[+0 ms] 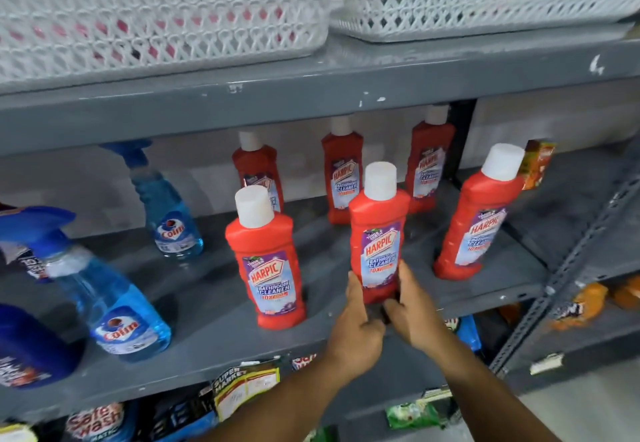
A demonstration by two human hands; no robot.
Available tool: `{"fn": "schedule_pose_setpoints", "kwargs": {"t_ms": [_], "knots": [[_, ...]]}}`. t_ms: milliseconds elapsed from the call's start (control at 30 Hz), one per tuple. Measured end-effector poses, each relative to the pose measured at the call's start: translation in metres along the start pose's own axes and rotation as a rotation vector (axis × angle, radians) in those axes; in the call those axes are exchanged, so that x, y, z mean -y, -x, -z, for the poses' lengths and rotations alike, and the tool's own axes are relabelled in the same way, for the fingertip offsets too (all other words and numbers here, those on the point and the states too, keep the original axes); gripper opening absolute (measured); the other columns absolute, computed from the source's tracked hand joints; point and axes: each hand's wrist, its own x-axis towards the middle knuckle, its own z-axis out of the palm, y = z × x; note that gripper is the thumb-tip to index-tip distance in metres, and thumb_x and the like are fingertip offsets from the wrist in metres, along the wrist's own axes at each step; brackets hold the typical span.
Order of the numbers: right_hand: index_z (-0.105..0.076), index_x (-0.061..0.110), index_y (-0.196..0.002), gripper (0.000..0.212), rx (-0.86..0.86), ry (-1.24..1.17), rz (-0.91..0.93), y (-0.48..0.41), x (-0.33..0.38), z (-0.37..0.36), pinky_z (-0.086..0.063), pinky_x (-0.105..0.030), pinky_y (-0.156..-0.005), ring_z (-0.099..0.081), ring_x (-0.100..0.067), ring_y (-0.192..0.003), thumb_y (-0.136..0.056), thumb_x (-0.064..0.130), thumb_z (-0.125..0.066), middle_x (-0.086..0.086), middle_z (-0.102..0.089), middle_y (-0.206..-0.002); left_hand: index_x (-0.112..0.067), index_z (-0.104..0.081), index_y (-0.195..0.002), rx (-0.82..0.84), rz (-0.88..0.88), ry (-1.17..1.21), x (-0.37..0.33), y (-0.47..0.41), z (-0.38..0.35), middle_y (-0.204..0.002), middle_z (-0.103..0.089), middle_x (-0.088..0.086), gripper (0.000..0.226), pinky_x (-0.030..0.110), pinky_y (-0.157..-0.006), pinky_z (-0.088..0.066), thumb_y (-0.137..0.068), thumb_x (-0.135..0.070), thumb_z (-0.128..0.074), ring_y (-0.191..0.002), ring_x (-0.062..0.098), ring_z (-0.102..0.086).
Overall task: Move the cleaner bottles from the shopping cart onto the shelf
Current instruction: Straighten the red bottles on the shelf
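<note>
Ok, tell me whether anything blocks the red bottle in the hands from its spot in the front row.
Nothing visible does. Both hands, left and right, grip the held Harpic bottle at its base, in the open gap between two front-row neighbours.

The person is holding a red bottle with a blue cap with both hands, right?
Not quite. The head view shows both hands, left hand and right hand, holding the red Harpic bottle near its base, but its cap is white, not blue. The blue tops belong to the Colin spray bottles further left.
</note>
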Motion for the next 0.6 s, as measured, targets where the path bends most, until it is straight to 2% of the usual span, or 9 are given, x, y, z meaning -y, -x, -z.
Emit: {"fn": "schedule_pose_setpoints", "kwargs": {"t_ms": [133, 200, 267, 333, 400, 467, 500, 533, 600], "knots": [[-0.022, 0.025, -0.148, 0.086, 0.010, 0.026, 0.023, 0.001, -0.005, 0.000, -0.045, -0.029, -0.099, -0.055, -0.008, -0.117, -0.072, -0.006, -0.046, 0.004, -0.053, -0.134, -0.044, -0.016, -0.145, -0.044, -0.008, 0.081, 0.004, -0.007, -0.003, -0.142, -0.049, -0.006, 0.092, 0.037, -0.107, -0.043, -0.065, -0.006, -0.042, -0.123, 0.010, -0.052], [-0.021, 0.023, -0.148, 0.086, 0.026, 0.025, 0.035, -0.002, -0.006, 0.002, -0.042, -0.036, -0.105, -0.051, -0.014, -0.124, -0.073, -0.009, -0.046, -0.001, -0.050, -0.140, -0.042, -0.018, -0.145, -0.049, -0.023, 0.103, 0.004, -0.007, -0.005, -0.141, -0.050, -0.007, 0.092, 0.035, -0.107, -0.042, -0.065, -0.003, -0.042, -0.124, 0.009, -0.052], [-0.024, 0.019, -0.147, 0.083, 0.028, -0.032, 0.049, -0.001, -0.001, 0.001, -0.040, -0.037, -0.109, -0.049, -0.015, -0.127, -0.073, -0.011, -0.045, -0.002, -0.049, -0.142, -0.043, -0.024, -0.142, -0.072, -0.041, 0.115, -0.002, -0.003, -0.008, -0.137, -0.052, -0.012, 0.087, 0.025, -0.106, -0.040, -0.067, -0.002, -0.042, -0.123, 0.001, -0.050], [-0.037, 0.020, -0.137, 0.073, -0.145, -0.130, 0.101, 0.009, 0.001, 0.002, -0.040, -0.034, -0.107, -0.051, -0.018, -0.125, -0.072, -0.011, -0.044, -0.004, -0.052, -0.136, -0.047, -0.037, -0.125, -0.234, -0.083, 0.086, -0.007, 0.006, -0.012, -0.123, -0.052, -0.025, 0.073, 0.009, -0.100, -0.035, -0.066, -0.004, -0.044, -0.114, -0.009, -0.049], [-0.045, 0.021, -0.123, 0.058, -0.546, -0.161, 0.122, 0.020, -0.008, 0.013, -0.044, -0.038, -0.098, -0.055, -0.029, -0.112, -0.071, -0.006, -0.047, -0.015, -0.054, -0.122, -0.041, -0.042, -0.113, -0.362, -0.124, 0.005, -0.007, 0.019, -0.020, -0.114, -0.051, -0.021, 0.057, 0.014, -0.100, -0.035, -0.066, -0.009, -0.045, -0.110, -0.001, -0.049], [-0.044, 0.015, -0.125, 0.055, -0.825, -0.187, 0.043, 0.024, -0.026, 0.040, -0.044, -0.044, -0.097, -0.053, -0.037, -0.110, -0.072, -0.002, -0.048, -0.025, -0.049, -0.124, -0.033, -0.044, -0.118, -0.204, -0.119, -0.002, -0.011, 0.024, -0.036, -0.119, -0.053, -0.013, 0.052, 0.022, -0.103, -0.038, -0.071, -0.012, -0.043, -0.114, 0.001, -0.049], [-0.040, 0.009, -0.132, 0.060, -0.835, -0.179, -0.019, 0.020, -0.037, 0.058, -0.041, -0.044, -0.102, -0.049, -0.039, -0.119, -0.075, -0.006, -0.049, -0.027, -0.045, -0.132, -0.031, -0.041, -0.126, -0.066, -0.102, 0.026, -0.019, 0.019, -0.046, -0.126, -0.051, -0.013, 0.056, 0.019, -0.104, -0.038, -0.074, -0.010, -0.042, -0.117, -0.005, -0.047], [-0.033, 0.004, -0.139, 0.066, -0.762, -0.166, -0.074, 0.014, -0.046, 0.077, -0.035, -0.044, -0.108, -0.043, -0.039, -0.128, -0.077, -0.012, -0.048, -0.028, -0.039, -0.140, -0.027, -0.035, -0.134, 0.047, -0.073, 0.076, -0.029, 0.008, -0.057, -0.129, -0.047, -0.013, 0.062, 0.015, -0.100, -0.039, -0.077, -0.004, -0.042, -0.114, -0.012, -0.046], [-0.023, 0.003, -0.146, 0.076, -0.488, -0.128, -0.129, 0.001, -0.060, 0.105, -0.025, -0.044, -0.116, -0.034, -0.034, -0.140, -0.077, -0.023, -0.042, -0.022, -0.032, -0.152, -0.019, -0.025, -0.143, 0.160, 0.005, 0.167, -0.051, -0.021, -0.081, -0.114, -0.050, -0.013, 0.072, 0.012, -0.074, -0.048, -0.078, 0.011, -0.038, -0.085, -0.018, -0.055]]}}
